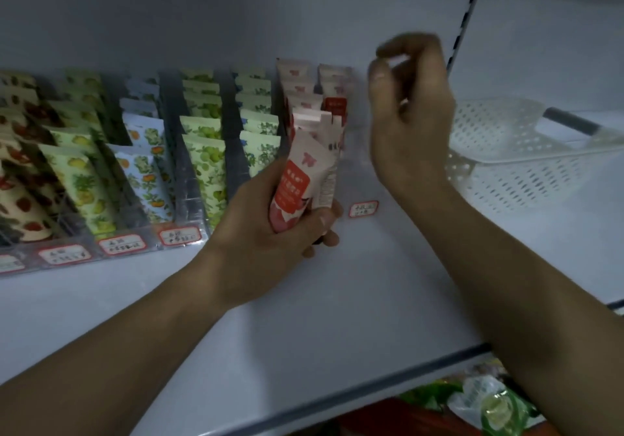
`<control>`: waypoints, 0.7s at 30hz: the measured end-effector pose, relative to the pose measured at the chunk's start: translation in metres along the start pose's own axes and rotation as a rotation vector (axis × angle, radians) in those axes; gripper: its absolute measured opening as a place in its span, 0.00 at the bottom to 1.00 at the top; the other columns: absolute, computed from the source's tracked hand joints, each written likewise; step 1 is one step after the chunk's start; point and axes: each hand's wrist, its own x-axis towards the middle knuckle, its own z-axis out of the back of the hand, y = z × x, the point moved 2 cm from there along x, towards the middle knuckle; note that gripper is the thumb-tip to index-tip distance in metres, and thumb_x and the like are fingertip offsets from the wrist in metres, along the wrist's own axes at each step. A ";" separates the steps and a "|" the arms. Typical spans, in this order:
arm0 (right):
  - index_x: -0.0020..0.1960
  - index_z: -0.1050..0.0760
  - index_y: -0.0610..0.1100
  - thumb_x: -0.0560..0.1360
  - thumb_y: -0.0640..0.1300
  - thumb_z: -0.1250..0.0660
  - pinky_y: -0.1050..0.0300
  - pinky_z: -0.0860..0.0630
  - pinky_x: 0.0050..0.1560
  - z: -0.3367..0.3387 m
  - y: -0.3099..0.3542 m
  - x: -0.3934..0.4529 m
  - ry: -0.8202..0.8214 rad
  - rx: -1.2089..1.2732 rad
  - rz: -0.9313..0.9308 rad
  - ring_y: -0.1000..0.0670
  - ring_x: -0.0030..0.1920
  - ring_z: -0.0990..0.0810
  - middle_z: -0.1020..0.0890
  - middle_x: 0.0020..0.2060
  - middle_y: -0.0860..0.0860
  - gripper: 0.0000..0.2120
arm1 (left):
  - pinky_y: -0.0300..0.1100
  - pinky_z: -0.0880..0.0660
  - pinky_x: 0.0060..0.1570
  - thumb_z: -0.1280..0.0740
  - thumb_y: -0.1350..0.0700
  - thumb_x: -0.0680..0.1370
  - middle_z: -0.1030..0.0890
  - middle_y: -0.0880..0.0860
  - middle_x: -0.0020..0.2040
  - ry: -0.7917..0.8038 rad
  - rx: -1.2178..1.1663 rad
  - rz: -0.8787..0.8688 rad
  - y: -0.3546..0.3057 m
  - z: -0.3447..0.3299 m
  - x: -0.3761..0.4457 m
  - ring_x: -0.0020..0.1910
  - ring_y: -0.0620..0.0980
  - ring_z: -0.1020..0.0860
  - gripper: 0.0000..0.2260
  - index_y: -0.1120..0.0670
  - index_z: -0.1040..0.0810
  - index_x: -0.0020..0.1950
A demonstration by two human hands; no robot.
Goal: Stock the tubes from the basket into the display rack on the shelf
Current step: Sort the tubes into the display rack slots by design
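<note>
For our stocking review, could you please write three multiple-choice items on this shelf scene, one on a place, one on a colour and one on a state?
1. Where is the white basket?
A. on the shelf, right of the display rack
B. on the floor
C. hanging from the left arm

2. What colours mark the tubes held in the left hand?
A. blue and yellow
B. pink and red
C. black and silver

3. What is the right hand doing?
A. lying flat on the shelf
B. gripping the basket's handle
C. raised near the rack's right end, fingers pinched on something small

Answers: 1 A, since the basket sits on the shelf board beyond the right hand; 2 B, since the bundle shows pale pink bodies with red labels; 3 C, since the hand hangs above the shelf with its grip closed on a small pale item that is too blurred to name.
</note>
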 end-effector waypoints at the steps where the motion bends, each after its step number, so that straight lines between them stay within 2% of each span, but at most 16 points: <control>1: 0.50 0.24 0.40 0.81 0.44 0.40 0.56 0.31 0.31 0.003 0.006 0.000 0.046 0.157 -0.021 0.54 0.31 0.27 0.23 0.31 0.50 0.09 | 0.43 0.19 0.35 0.27 0.55 0.76 0.15 0.51 0.47 -0.013 -0.004 -0.004 -0.001 0.000 0.000 0.41 0.52 0.14 0.13 0.55 0.25 0.58; 3: 0.44 0.22 0.39 0.81 0.47 0.41 0.64 0.35 0.28 0.001 0.016 -0.004 0.292 0.397 -0.078 0.60 0.25 0.30 0.25 0.25 0.58 0.15 | 0.41 0.20 0.35 0.27 0.57 0.74 0.16 0.52 0.46 -0.041 0.003 -0.011 -0.003 0.001 -0.001 0.40 0.52 0.14 0.14 0.55 0.25 0.58; 4: 0.44 0.21 0.38 0.80 0.47 0.39 0.66 0.36 0.28 -0.002 0.020 -0.007 0.416 0.448 -0.106 0.60 0.24 0.32 0.26 0.24 0.59 0.15 | 0.41 0.20 0.34 0.26 0.58 0.74 0.16 0.53 0.45 -0.056 -0.002 -0.013 -0.003 0.001 -0.001 0.40 0.52 0.14 0.15 0.55 0.24 0.58; 6: 0.44 0.20 0.37 0.78 0.43 0.32 0.67 0.37 0.26 -0.005 0.022 -0.011 0.557 0.496 -0.155 0.60 0.23 0.34 0.26 0.24 0.58 0.09 | 0.39 0.21 0.33 0.24 0.58 0.72 0.15 0.53 0.44 -0.096 -0.024 -0.014 -0.004 0.002 -0.001 0.39 0.51 0.14 0.15 0.54 0.23 0.56; 9: 0.45 0.20 0.36 0.75 0.39 0.28 0.65 0.38 0.26 -0.001 0.019 -0.007 0.616 0.516 -0.249 0.54 0.23 0.36 0.28 0.25 0.47 0.06 | 0.39 0.21 0.32 0.24 0.53 0.68 0.15 0.52 0.42 -0.157 -0.049 -0.002 -0.008 0.002 -0.003 0.37 0.50 0.15 0.17 0.53 0.22 0.53; 12: 0.44 0.21 0.38 0.76 0.37 0.33 0.63 0.37 0.24 0.006 0.017 -0.004 0.610 0.501 -0.308 0.51 0.24 0.34 0.27 0.29 0.45 0.03 | 0.43 0.20 0.32 0.25 0.51 0.68 0.15 0.53 0.42 -0.152 -0.064 -0.019 -0.014 0.003 -0.003 0.36 0.52 0.15 0.17 0.53 0.22 0.54; 15: 0.47 0.18 0.41 0.74 0.38 0.37 0.62 0.33 0.26 0.008 0.009 -0.001 0.542 0.536 -0.375 0.50 0.28 0.29 0.24 0.34 0.43 0.09 | 0.41 0.22 0.32 0.27 0.55 0.74 0.15 0.52 0.43 -0.149 -0.082 -0.053 -0.015 0.003 -0.001 0.35 0.52 0.16 0.11 0.53 0.23 0.55; 18: 0.56 0.20 0.38 0.75 0.39 0.34 0.59 0.30 0.29 0.010 0.002 -0.004 0.598 0.587 -0.434 0.49 0.33 0.26 0.22 0.38 0.44 0.12 | 0.42 0.21 0.32 0.26 0.60 0.75 0.15 0.51 0.41 -0.162 -0.028 -0.088 -0.015 0.003 -0.002 0.35 0.51 0.15 0.10 0.54 0.23 0.55; 21: 0.55 0.20 0.36 0.73 0.44 0.29 0.57 0.25 0.36 0.010 -0.001 -0.007 0.654 0.591 -0.419 0.48 0.38 0.22 0.18 0.40 0.44 0.14 | 0.43 0.20 0.34 0.25 0.60 0.75 0.15 0.51 0.42 -0.177 -0.011 -0.084 -0.013 0.001 -0.003 0.36 0.51 0.15 0.12 0.55 0.22 0.56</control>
